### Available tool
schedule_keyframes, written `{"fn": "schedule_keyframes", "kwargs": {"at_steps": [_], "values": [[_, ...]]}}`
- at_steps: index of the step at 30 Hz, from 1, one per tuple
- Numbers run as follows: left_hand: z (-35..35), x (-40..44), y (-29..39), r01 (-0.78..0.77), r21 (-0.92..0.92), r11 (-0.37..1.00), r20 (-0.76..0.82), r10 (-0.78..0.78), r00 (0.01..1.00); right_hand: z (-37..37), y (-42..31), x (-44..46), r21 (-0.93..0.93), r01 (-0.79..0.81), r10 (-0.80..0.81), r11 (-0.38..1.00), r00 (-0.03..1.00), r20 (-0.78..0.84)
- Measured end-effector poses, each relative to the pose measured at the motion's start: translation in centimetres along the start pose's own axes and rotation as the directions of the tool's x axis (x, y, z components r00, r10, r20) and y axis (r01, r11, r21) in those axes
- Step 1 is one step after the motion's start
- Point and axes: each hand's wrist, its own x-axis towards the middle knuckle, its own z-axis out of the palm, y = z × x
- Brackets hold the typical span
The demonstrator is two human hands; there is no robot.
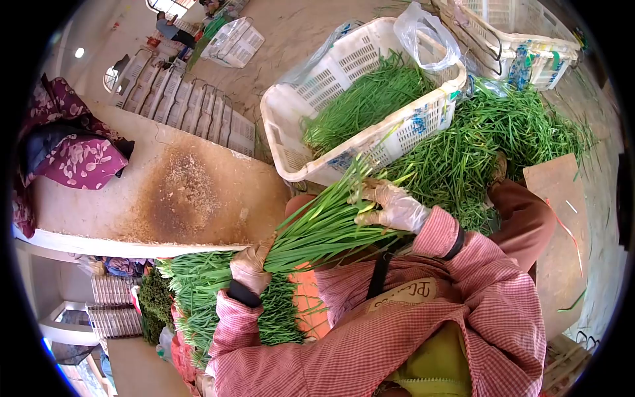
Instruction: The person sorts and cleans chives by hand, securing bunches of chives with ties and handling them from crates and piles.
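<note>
A bunch of long green stalks (324,228) lies across the lap. My left hand (250,268), in a thin clear glove, is closed round its lower left end. At the upper right part of the bunch is my gloved right hand (390,204), with its fingers spread over the leaves and partly apart. Beneath my left hand, more stalks (198,281) lie in an even layer beside an orange surface (309,298). A large loose heap of greens (456,159) rests on the floor beyond my right hand.
A white crate (284,142) holding greens stands ahead. To the left is a stained ledge (79,215) with purple floral cloth (86,155). Stacked crates (192,109) and a distant person (173,32) are farther back. A brown board (559,231) lies at the right.
</note>
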Motion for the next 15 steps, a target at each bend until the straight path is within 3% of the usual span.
{"fn": "schedule_keyframes", "kwargs": {"at_steps": [2,3,4,5,7,10,11,12,14,15], "values": [[0.6,-0.6,-0.4,0.007,0.083,0.997,0.034,-0.010,0.999,3.2,2.3,-0.2,0.197,0.019,0.043,0.980,0.951,-0.305],[0.8,-0.8,-0.6,0.012,0.139,0.990,0.029,-0.017,0.999,4.8,2.3,0.2,0.574,0.202,0.142,0.794,0.856,-0.498],[1.1,-1.1,-0.9,0.013,0.195,0.981,0.029,-0.019,0.999,5.1,2.7,-0.1,0.864,0.126,0.415,0.488,0.837,-0.357],[2.0,-1.5,-1.6,-0.032,0.237,0.971,0.008,0.031,0.999,4.8,2.1,-0.3,0.870,0.120,0.420,0.478,0.839,-0.347],[3.2,-1.8,-2.1,-0.062,0.230,0.971,0.005,0.063,0.998,3.8,0.9,-0.8,0.997,-0.034,0.624,-0.065,0.779,0.067],[5.2,-2.0,-2.2,-0.088,0.196,0.977,-0.009,0.091,0.996,3.2,0.9,-0.8,0.987,0.029,0.704,-0.161,0.704,0.094],[5.7,-2.1,-2.2,-0.086,0.199,0.976,-0.016,0.091,0.996,2.9,1.7,-0.8,0.954,0.084,0.779,-0.289,0.600,0.183],[6.3,-2.3,-2.2,-0.082,0.201,0.976,-0.022,0.088,0.996,1.9,1.5,-0.9,0.943,0.084,0.814,-0.323,0.533,0.231],[7.5,-3.1,-3.2,-0.068,0.224,0.972,-0.032,0.077,0.997,-1.2,1.7,-2.2,0.944,0.161,0.855,-0.286,0.488,0.176],[7.6,-3.3,-3.4,-0.041,0.178,0.983,-0.040,0.049,0.998,-3.2,2.2,-3.6,0.935,0.195,0.814,-0.296,0.563,0.140]]}}
